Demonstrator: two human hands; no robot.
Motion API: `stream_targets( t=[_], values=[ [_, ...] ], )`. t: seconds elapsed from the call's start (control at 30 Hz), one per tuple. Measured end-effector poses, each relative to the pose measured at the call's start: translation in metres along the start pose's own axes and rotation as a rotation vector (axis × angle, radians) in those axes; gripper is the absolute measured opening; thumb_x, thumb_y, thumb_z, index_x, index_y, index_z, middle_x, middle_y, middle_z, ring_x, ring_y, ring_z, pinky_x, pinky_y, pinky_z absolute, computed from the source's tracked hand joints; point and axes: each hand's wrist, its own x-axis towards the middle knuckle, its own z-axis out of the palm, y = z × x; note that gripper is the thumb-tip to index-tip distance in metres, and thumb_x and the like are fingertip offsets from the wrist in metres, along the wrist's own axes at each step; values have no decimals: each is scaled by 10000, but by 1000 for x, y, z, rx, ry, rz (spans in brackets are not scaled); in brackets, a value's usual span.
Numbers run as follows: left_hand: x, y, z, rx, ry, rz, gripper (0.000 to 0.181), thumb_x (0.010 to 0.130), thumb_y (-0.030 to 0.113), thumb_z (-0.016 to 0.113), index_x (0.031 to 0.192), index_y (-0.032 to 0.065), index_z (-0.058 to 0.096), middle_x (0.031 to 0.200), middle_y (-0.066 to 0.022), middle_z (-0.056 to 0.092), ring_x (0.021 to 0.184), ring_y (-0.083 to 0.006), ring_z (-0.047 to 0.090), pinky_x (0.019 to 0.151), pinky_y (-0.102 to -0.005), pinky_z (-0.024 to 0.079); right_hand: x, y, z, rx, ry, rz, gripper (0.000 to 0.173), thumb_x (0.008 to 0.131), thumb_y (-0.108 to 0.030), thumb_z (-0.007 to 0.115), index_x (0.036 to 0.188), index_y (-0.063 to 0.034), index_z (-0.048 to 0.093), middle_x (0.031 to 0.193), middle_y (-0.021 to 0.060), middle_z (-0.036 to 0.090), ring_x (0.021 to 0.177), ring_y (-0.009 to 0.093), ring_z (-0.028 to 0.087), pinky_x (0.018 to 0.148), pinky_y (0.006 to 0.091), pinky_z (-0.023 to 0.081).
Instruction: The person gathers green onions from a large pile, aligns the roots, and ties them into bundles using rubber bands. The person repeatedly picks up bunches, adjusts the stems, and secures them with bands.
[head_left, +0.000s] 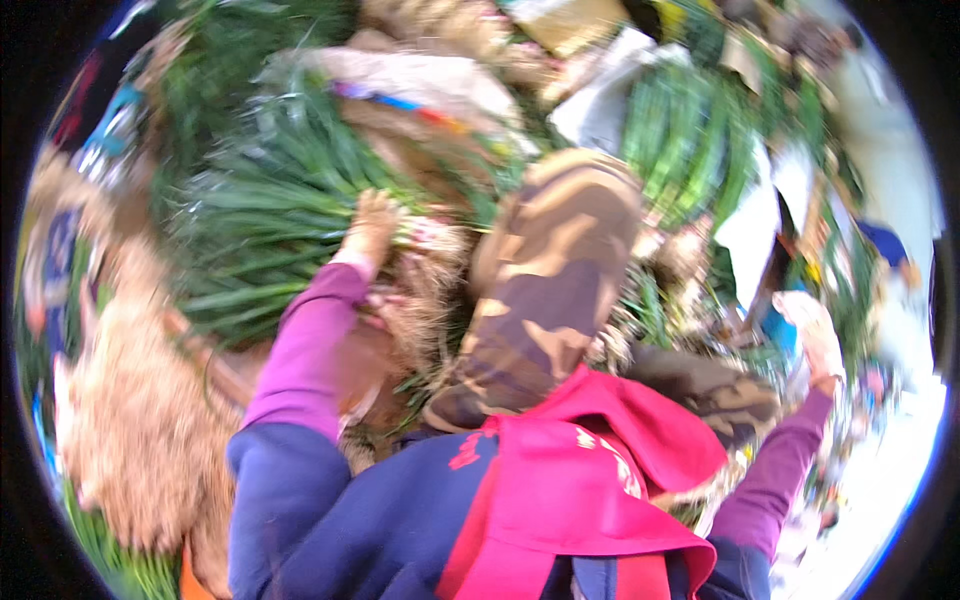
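A big pile of green onions (270, 199) lies left of my raised knee, with its leaves pointing left and its pinkish bulbs and straw-coloured roots (431, 281) on the right. My left hand (373, 221) rests on the stalks just beside the bulbs. Blur hides whether its fingers close around any of them. Far to the right, my right hand (819, 341) is raised away from the pile, near a blue item (780, 330). It is too blurred to tell whether it holds anything.
My camouflage-clad knee (559, 262) stands between the pile and another green onion bunch (686, 142) partly wrapped in white sheeting (754, 225). Bundles with dense tan roots (142, 420) are stacked at left. A multicoloured strip (405, 103) crosses pale wrapping (442, 75) behind.
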Motion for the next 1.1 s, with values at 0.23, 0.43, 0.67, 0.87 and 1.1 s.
stream_targets(
  t=[0.23, 0.43, 0.67, 0.87, 1.1],
  values=[
    [12, -8, 29, -124, 73, 71, 530, 723, 124, 558, 1245, 129, 469, 1235, -90, 474, 1277, -284, 291, 1074, -464, 136, -47, 34, -56, -427, 155, -188, 238, 832, -205, 556, 975, -29, 629, 920, 61, 631, 836, 129, 576, 767, 255, 441],
    [19, -32, -98, -88, -456, 138, 540, 685, 291, 677, 1162, 94, 518, 1197, -132, 507, 1171, -296, 396, 998, -428, 240, -107, 117, -32, 109, 258, 49, 232, 846, -223, 552, 914, -26, 652, 896, 47, 650, 806, 120, 568, 747, 246, 429],
    [95, -57, -298, -467, 190, 138, 319, 741, 268, 642, 973, 54, 601, 948, -140, 630, 888, -280, 604, 767, -355, 477, -65, 241, 55, 484, 103, -85, 146, 766, -84, 573, 883, -62, 658, 870, 38, 656, 808, 134, 602, 742, 267, 482],
    [184, 128, -387, -554, 253, 548, 344, 735, 226, 630, 1042, 77, 591, 993, -119, 625, 931, -279, 598, 809, -345, 475, 28, 212, 115, 1304, 126, 261, 227, 893, -179, 454, 1076, -71, 536, 1113, 39, 595, 972, 168, 555, 891, 319, 429],
    [165, 345, -253, -385, 84, 825, 290, 774, 297, 595, 926, 51, 614, 892, -152, 619, 810, -273, 599, 738, -400, 461, 161, 245, 120, 1749, 469, 296, 537, 905, -385, 447, 1253, 20, 387, 1200, 144, 518, 950, 240, 517, 846, 350, 442]
  ],
)
